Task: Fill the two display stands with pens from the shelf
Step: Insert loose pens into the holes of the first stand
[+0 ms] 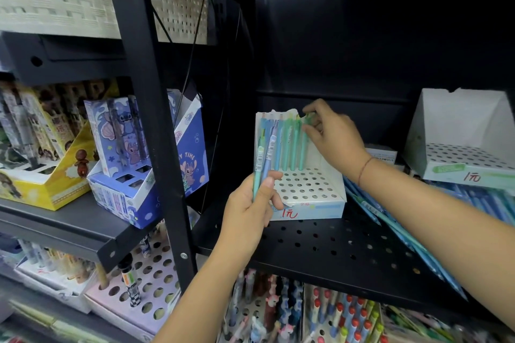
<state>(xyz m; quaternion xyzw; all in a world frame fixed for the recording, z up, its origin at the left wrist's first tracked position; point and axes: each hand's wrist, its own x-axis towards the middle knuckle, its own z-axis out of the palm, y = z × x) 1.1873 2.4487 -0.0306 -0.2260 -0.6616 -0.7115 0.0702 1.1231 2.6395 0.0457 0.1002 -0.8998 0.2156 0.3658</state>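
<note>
My right hand (331, 135) pinches a slim green pen (302, 147), left hand (250, 205) gripping teal spare pens (263, 159); miss the white cardboard stand (306, 188) hole and neighbouring pens (285, 145) may topple.

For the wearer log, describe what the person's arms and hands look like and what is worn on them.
Both forearms are bare, with no sleeves or gloves in view. The left hand shows no ring or watch. The right hand has a thin reddish-brown cord bracelet at its wrist; nothing else worn shows.
</note>
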